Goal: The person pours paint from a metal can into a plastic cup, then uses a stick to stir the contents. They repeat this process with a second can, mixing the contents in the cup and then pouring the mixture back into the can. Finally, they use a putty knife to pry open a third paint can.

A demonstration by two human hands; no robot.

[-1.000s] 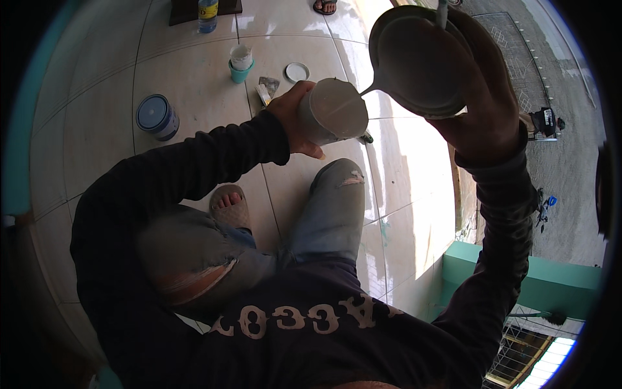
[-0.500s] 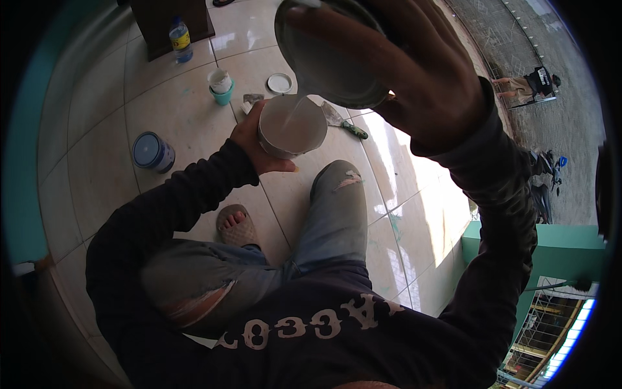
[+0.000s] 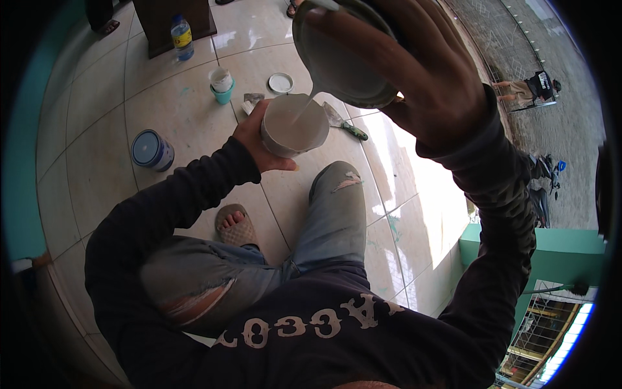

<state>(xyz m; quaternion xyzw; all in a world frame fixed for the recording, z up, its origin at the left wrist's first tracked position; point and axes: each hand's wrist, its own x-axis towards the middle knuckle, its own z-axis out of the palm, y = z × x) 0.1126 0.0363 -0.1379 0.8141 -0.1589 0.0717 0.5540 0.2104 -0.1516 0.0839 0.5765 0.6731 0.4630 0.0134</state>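
Well, liquid [image 3: 313, 93] streams into cup [image 3: 277, 111]

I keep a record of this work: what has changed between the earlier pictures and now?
The view shifted; the right hand, with the tilted can, and the left hand, with the cup, moved left. The scraper shows more fully; another person's foot appeared upper left. Nothing was taken or let go; the stream still falls into the cup, the blue-lidded can stayed put.
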